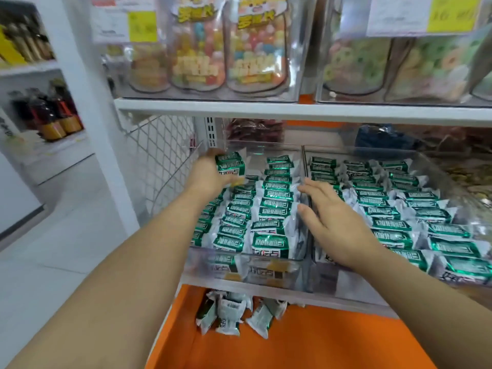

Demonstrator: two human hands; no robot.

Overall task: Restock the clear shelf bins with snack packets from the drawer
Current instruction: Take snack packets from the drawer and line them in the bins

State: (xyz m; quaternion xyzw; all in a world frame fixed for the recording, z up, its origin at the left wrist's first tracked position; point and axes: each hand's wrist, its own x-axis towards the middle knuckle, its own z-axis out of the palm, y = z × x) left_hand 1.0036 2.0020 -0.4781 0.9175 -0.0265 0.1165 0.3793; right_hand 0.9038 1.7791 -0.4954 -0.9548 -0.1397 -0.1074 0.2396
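Note:
Two clear shelf bins stand side by side, the left bin (202, 265) and the right bin (372, 291), both packed with rows of green-and-white snack packets (274, 209). My left hand (210, 174) holds a small stack of the same packets (229, 163) over the back left corner of the left bin. My right hand (338, 222) lies flat with straight fingers on the divider between the bins, touching the packets there. Below, the orange drawer (306, 342) is pulled out with several loose packets (234, 312) at its back.
The shelf above (292, 110) carries clear bins of bagged colourful candy (229, 54). A white wire mesh panel (157, 153) closes the shelf's left side. Bottles stand on a neighbouring shelf (50, 115) at far left. White floor lies to the left.

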